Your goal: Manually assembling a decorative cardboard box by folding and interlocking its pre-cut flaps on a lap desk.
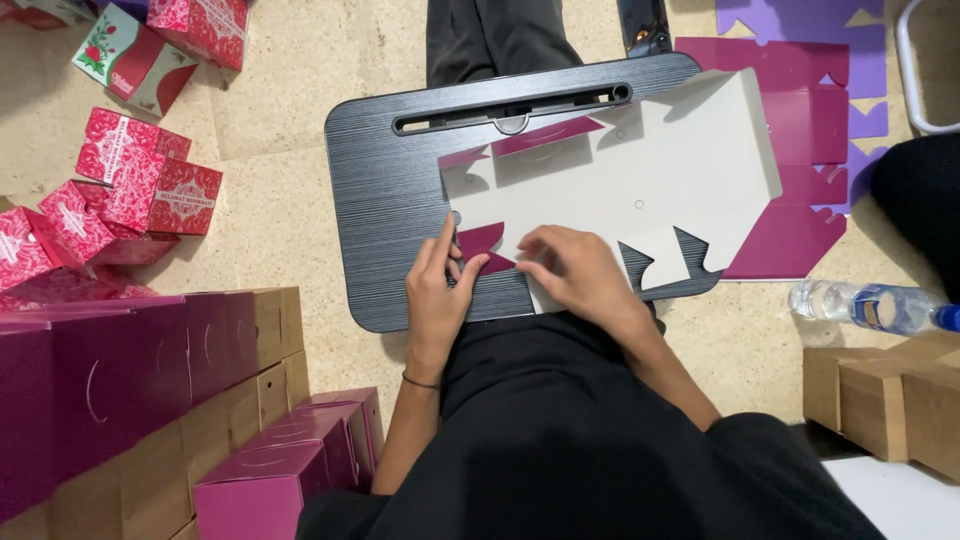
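A flat die-cut cardboard box blank (640, 180), white side up with magenta flaps folded over, lies on a dark grey lap desk (385, 190). My left hand (438, 290) presses a folded magenta flap (482, 243) at the blank's near left corner, fingers pinching its edge. Right beside it, my right hand (580, 270) lies flat on the blank's near edge, holding it down. Both forearms rest over my dark trousers.
Stacks of finished magenta boxes (150, 390) stand at the left, red patterned boxes (150, 185) behind them. Flat magenta and purple blanks (810, 120) lie at the right, beside a water bottle (870, 305) and brown cardboard boxes (890, 395). A person's dark-trousered legs (490, 40) are beyond the desk.
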